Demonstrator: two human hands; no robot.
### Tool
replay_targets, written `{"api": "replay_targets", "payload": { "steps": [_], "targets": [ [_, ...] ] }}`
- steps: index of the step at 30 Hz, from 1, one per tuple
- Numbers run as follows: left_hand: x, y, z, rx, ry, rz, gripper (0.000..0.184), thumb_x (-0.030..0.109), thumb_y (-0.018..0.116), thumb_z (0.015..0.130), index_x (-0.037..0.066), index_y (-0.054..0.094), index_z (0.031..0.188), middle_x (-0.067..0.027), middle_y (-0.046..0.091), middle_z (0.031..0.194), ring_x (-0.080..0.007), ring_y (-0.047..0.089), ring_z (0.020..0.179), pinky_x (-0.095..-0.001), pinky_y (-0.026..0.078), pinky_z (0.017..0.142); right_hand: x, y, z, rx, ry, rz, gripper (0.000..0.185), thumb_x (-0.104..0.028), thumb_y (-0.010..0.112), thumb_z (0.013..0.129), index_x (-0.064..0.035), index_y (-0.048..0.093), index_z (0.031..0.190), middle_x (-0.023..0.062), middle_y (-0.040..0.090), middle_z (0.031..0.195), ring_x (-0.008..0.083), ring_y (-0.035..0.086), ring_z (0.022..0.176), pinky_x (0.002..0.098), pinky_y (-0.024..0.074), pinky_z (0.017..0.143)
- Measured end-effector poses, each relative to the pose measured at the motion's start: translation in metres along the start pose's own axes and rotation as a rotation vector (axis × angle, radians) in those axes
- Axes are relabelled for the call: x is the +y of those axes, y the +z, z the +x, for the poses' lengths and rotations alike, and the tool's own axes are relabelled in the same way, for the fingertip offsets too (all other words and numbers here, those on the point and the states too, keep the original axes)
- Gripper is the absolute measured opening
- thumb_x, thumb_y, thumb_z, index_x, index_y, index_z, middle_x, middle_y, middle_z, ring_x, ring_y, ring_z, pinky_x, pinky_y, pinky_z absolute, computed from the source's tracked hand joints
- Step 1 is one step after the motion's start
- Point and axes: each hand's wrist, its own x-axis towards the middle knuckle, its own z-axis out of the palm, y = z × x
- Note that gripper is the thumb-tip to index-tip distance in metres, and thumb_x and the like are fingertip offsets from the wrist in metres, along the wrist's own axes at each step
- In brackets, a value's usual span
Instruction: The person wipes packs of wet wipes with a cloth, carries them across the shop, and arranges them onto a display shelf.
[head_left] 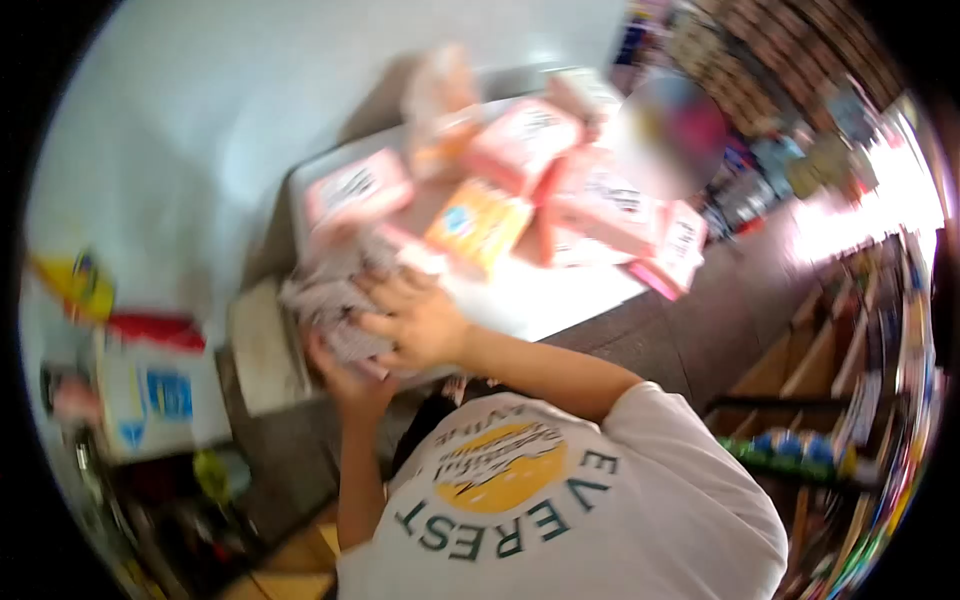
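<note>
At the far left, around eight o'clock, stands a white carton with blue markings (pixel 165 395). Next, nearer the tabletop (pixel 540 300), is a cream, boxy object (pixel 262 350). Just to its right, the crumpled grey-brown cloth (pixel 335 285) lies at the left end of the tabletop. It is directly ahead of the left hand (pixel 352 385), at about twelve o'clock, and toward ten o'clock from the right hand (pixel 425 325). Both hands touch it, so neither is clearly nearer. Bunched as it is, its long axis is loose, running roughly from twelve to six.

The left hand is against the cloth's near edge; its fingers are partly hidden, so whether they grip cannot be told. The right hand rests over the cloth's right side, fingers spread and bent, not clenched. The cloth looks soft, mottled and rumpled, with uneven folds.

Beyond it, at one o'clock, lies a pink rectangular packet with dark lettering (pixel 360 188). Farther right come a clear plastic bag with orange contents (pixel 442 115), a yellow-orange packet with a blue spot (pixel 480 225) and a heap of pink packets (pixel 610 205).
</note>
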Motion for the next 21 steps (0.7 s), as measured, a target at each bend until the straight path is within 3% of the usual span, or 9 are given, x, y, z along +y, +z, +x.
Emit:
{"api": "replay_targets", "payload": {
  "steps": [2, 4, 5, 8, 9, 10, 12, 15, 21],
  "targets": [
    [0.002, 0.004, 0.004, 0.006, 0.078, 0.173, 0.094, 0.034, 0.070, 0.066, -0.003, 0.012, 0.131, -0.0187, 0.032, 0.126, -0.0298, 0.033, 0.116, -0.0409, 0.027, 0.097, 0.026, -0.012, 0.002, 0.058, 0.074, -0.057, 0.049, -0.034, 0.060, 0.062, -0.0117, 0.052, 0.105, 0.0157, 0.047, 0.117, 0.0326, 0.046, 0.107, 0.0452, 0.0354, 0.087],
    [0.017, 0.002, 0.004, 0.028, 0.119, 0.189, 0.096, 0.035, 0.070, 0.064, -0.003, 0.012, 0.131, -0.0205, 0.028, 0.127, -0.0317, 0.030, 0.118, -0.0430, 0.024, 0.098, 0.054, -0.025, -0.002, 0.003, 0.508, 0.065, 0.040, -0.026, 0.055, 0.069, -0.0066, 0.052, 0.103, 0.0177, 0.051, 0.113, 0.0333, 0.049, 0.102, 0.0379, 0.0382, 0.086],
    [0.023, -0.001, 0.011, 0.053, 0.214, 0.239, 0.098, 0.035, 0.071, 0.062, -0.003, 0.012, 0.131, -0.0215, 0.026, 0.129, -0.0330, 0.027, 0.121, -0.0447, 0.021, 0.099, 0.063, -0.039, -0.004, 0.035, 0.525, 0.026, 0.040, -0.026, 0.055, 0.069, -0.0066, 0.052, 0.103, 0.0177, 0.051, 0.113, 0.0333, 0.049, 0.102, 0.0379, 0.0382, 0.086],
    [0.072, 0.006, 0.042, -0.090, 0.272, 0.525, 0.098, 0.035, 0.073, 0.056, 0.000, 0.021, 0.131, -0.0249, 0.029, 0.126, -0.0393, 0.029, 0.118, -0.0473, 0.025, 0.096, 0.078, -0.066, -0.017, 0.570, 0.662, 0.562, 0.029, -0.017, 0.039, 0.080, -0.0007, 0.050, 0.101, 0.0201, 0.058, 0.084, 0.0334, 0.056, 0.079, 0.0370, 0.0427, 0.075],
    [0.081, 0.011, 0.055, -0.188, 0.258, 0.656, 0.099, 0.034, 0.074, 0.053, 0.003, 0.022, 0.131, -0.0254, 0.032, 0.123, -0.0402, 0.032, 0.115, -0.0471, 0.027, 0.095, 0.076, -0.075, -0.021, 0.567, 0.807, 0.733, 0.033, -0.012, 0.037, 0.081, 0.0018, 0.049, 0.108, 0.0147, 0.056, 0.096, 0.0203, 0.052, 0.090, 0.0298, 0.0390, 0.083],
    [0.087, 0.016, 0.065, -0.192, 0.260, 0.653, 0.099, 0.034, 0.074, 0.053, 0.003, 0.022, 0.131, -0.0254, 0.032, 0.123, -0.0402, 0.032, 0.115, -0.0471, 0.027, 0.095, 0.072, -0.079, -0.023, 0.622, 0.837, 0.814, 0.034, -0.013, 0.036, 0.082, 0.0015, 0.049, 0.110, 0.0145, 0.056, 0.097, 0.0208, 0.052, 0.092, 0.0304, 0.0384, 0.084],
    [0.095, 0.026, 0.085, -0.569, -0.016, 0.734, 0.098, 0.029, 0.075, 0.050, 0.007, 0.025, 0.132, -0.0250, 0.038, 0.118, -0.0394, 0.039, 0.108, -0.0450, 0.032, 0.091, 0.073, -0.080, -0.033, 0.696, 0.861, 0.881, 0.035, -0.015, 0.036, 0.083, 0.0012, 0.049, 0.111, 0.0143, 0.056, 0.099, 0.0214, 0.051, 0.094, 0.0311, 0.0377, 0.085],
    [0.073, 0.028, 0.088, -0.561, 0.083, 0.750, 0.095, 0.022, 0.074, 0.049, 0.006, 0.027, 0.131, -0.0243, 0.042, 0.113, -0.0390, 0.044, 0.101, -0.0435, 0.036, 0.087, 0.093, -0.056, -0.062, 0.522, 0.799, 0.507, 0.040, -0.019, 0.035, 0.083, 0.0024, 0.047, 0.114, 0.0146, 0.053, 0.111, 0.0228, 0.047, 0.101, 0.0337, 0.0337, 0.091],
    [0.046, 0.001, 0.105, -0.538, -0.032, -0.078, 0.085, 0.005, 0.065, 0.055, 0.004, 0.028, 0.131, -0.0176, 0.041, 0.121, -0.0305, 0.043, 0.110, -0.0391, 0.034, 0.092, 0.069, -0.093, -0.046, 0.678, 0.883, 1.186, 0.042, -0.021, 0.036, 0.088, 0.0010, 0.038, 0.124, 0.0126, 0.044, 0.122, 0.0203, 0.041, 0.111, 0.0296, 0.0270, 0.098]
  ]
}}
